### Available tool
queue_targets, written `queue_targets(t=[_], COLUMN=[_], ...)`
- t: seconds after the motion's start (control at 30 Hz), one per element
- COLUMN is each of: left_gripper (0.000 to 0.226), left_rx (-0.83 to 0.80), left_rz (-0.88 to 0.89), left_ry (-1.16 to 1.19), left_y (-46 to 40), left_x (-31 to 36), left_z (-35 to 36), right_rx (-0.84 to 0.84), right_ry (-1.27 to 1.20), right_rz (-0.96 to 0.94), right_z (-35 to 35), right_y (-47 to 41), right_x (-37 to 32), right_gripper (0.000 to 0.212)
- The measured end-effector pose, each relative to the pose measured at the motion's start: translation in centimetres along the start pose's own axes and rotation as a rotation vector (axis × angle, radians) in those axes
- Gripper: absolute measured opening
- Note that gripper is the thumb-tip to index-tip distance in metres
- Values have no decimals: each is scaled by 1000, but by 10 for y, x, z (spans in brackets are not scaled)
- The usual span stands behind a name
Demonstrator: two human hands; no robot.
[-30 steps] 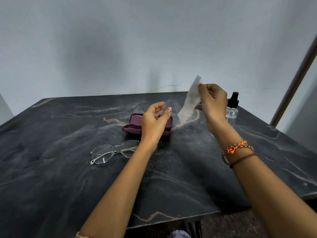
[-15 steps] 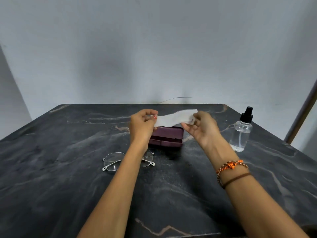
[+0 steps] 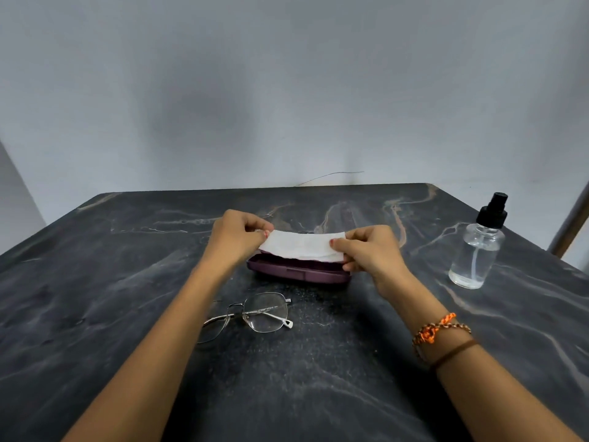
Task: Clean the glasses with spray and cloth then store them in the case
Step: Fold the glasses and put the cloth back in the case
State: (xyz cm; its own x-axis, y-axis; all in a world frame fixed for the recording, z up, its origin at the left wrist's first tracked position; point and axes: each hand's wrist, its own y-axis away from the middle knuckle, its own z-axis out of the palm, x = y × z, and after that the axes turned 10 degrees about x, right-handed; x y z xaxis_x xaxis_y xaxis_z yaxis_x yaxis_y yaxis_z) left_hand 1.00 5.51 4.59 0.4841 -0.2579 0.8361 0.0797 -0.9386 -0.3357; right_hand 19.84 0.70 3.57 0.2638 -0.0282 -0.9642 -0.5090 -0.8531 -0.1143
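Two hands work over the case [image 3: 299, 272], which serves as the landmark. Nearest the viewer, in front of the case and a little to its left, one pair of glasses [image 3: 251, 314] lies on the dark stone table [image 3: 95, 282], partly behind the left forearm. Directly above the case, one white cloth [image 3: 302, 247] is held flat: the left hand [image 3: 237, 236] pinches its left end between thumb and fingertips, and the right hand [image 3: 369, 250] pinches its right end likewise. Whether the case's lid is open I cannot tell. To do this well, I judge the cloth should be kept taut and folded evenly. Well right of the case stands one spray bottle [image 3: 476, 247].
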Motion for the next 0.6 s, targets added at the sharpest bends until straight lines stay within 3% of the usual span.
queue_targets(t=[0.3,0.6], left_gripper=[14,11], left_rx=[-91,-199], left_rz=[-98,-215], left_ry=[-186,-95], left_y=[6,14], left_x=[-7,-7], left_z=[0,-6], right_rx=[-79,-85], right_ry=[93,196], right_rz=[25,-47], right_z=[-1,-4], right_y=[-2,0], right_x=[7,10], right_gripper=[14,10])
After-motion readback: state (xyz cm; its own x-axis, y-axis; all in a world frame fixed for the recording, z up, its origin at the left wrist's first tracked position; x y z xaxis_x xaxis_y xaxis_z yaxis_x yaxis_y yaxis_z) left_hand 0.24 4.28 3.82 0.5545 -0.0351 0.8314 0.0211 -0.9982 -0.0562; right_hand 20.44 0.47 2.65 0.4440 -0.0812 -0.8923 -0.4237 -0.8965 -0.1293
